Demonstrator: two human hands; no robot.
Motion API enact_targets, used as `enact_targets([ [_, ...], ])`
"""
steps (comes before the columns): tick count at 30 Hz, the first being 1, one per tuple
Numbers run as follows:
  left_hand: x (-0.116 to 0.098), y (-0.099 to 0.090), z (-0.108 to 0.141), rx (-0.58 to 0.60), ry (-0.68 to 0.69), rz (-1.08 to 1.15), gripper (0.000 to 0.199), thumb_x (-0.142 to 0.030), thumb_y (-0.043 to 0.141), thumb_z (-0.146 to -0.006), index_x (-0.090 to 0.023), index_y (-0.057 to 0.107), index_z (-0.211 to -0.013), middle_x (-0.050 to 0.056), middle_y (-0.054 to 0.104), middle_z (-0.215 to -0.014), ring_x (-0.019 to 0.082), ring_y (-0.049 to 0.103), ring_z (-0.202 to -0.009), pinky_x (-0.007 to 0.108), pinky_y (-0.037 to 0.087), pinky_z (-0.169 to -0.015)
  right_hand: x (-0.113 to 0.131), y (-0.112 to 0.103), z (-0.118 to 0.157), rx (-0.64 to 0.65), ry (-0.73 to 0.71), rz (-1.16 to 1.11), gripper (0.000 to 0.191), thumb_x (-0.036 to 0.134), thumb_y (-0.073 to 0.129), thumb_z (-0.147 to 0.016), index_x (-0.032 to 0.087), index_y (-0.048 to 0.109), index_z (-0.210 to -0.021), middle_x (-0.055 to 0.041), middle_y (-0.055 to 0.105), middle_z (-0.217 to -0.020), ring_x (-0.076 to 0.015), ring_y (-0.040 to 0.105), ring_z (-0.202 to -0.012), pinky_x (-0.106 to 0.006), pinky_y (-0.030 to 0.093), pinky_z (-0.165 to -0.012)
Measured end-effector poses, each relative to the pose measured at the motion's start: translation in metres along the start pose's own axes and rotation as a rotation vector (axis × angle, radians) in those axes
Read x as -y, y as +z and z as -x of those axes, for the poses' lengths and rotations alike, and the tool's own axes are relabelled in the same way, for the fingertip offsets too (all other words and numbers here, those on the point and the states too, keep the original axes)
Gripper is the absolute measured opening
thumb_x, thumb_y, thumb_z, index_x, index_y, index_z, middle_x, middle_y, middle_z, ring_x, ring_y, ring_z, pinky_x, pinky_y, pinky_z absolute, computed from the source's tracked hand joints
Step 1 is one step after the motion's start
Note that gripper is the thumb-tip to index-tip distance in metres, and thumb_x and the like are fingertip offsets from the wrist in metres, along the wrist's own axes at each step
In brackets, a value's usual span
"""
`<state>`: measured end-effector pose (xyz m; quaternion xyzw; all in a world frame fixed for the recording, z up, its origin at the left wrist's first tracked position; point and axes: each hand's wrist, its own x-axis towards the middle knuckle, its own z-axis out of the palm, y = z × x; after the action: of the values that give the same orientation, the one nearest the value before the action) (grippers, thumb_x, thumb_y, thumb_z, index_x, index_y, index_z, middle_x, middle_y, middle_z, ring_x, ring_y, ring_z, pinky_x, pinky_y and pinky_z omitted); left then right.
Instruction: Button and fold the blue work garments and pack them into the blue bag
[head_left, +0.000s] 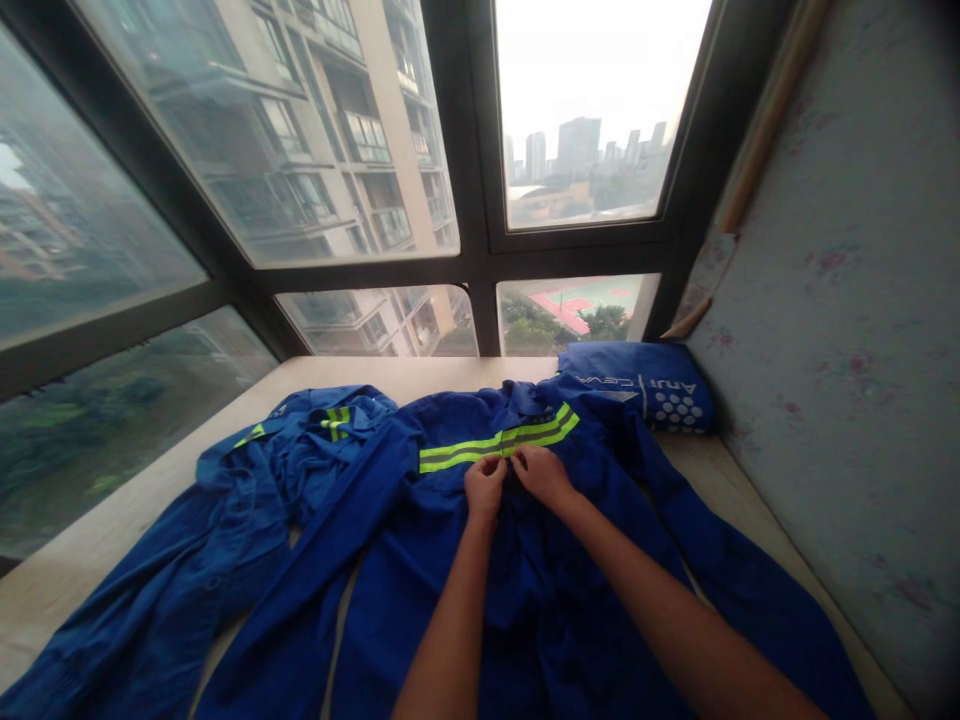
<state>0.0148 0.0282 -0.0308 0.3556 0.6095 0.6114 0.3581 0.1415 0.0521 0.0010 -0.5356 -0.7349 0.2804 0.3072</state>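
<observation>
A dark blue work jacket (442,535) is spread out before me, its sleeves reaching down to both sides. Across its chest runs a yellow-green reflective band (457,456). My left hand (485,485) is closed in a pinch on the jacket's front edge, just under the band. Close beside it, my right hand (541,474) also has its fingers drawn together at the front opening. The small part between the fingertips is hidden. The collar lies at the far end, near the window.
Left of it lies a second, crumpled blue jacket (255,500) with reflective strips. A folded blue item with white lettering (675,390) sits at the back right. All rest on a pale ledge (97,530), bounded by window frames (480,255) and a floral-papered wall (840,350).
</observation>
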Motion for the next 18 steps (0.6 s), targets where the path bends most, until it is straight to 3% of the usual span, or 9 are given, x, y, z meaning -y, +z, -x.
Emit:
enact_targets([
  [5, 0.0, -0.002, -0.001, -0.004, -0.025, 0.056, 0.027, -0.034, 0.078, -0.057, -0.014, 0.074, -0.075, 0.006, 0.075, -0.073, 0.02, 0.07, -0.071, 0.032, 0.055, -0.073, 0.006, -0.011, -0.003, 0.066, 0.009, -0.027, 0.009, 0.025, 0.062, -0.083, 0.02, 0.066, -0.077, -0.0075, 0.072, -0.088, -0.0221, 0.065, -0.092, -0.029, 0.041, -0.082],
  [9, -0.001, -0.003, 0.001, -0.012, -0.029, 0.094, 0.032, -0.038, 0.079, -0.058, -0.013, 0.073, -0.078, 0.006, 0.074, -0.072, 0.02, 0.07, -0.071, 0.032, 0.055, -0.073, 0.006, -0.006, -0.006, 0.066, 0.066, -0.158, 0.01, 0.024, 0.059, -0.084, 0.019, 0.064, -0.076, -0.0058, 0.07, -0.082, -0.0197, 0.064, -0.085, -0.028, 0.043, -0.078],
  [13, 0.002, -0.005, 0.004, -0.032, -0.003, 0.099, 0.034, -0.04, 0.077, -0.062, -0.013, 0.072, -0.083, 0.007, 0.075, -0.079, 0.02, 0.071, -0.076, 0.032, 0.055, -0.076, 0.005, 0.007, -0.009, 0.12, 0.18, -0.351, 0.019, 0.029, 0.053, -0.088, 0.018, 0.06, -0.074, -0.0039, 0.068, -0.072, -0.0136, 0.061, -0.062, -0.023, 0.044, -0.058],
  [18, 0.003, -0.006, 0.009, -0.026, 0.042, 0.034, 0.031, -0.04, 0.071, -0.07, -0.015, 0.071, -0.088, 0.008, 0.075, -0.084, 0.021, 0.07, -0.081, 0.032, 0.055, -0.079, 0.002, 0.009, -0.012, 0.222, 0.291, -0.469, 0.022, 0.031, 0.05, -0.089, 0.017, 0.057, -0.073, -0.0033, 0.066, -0.068, -0.0089, 0.054, -0.048, -0.018, 0.032, -0.04],
])
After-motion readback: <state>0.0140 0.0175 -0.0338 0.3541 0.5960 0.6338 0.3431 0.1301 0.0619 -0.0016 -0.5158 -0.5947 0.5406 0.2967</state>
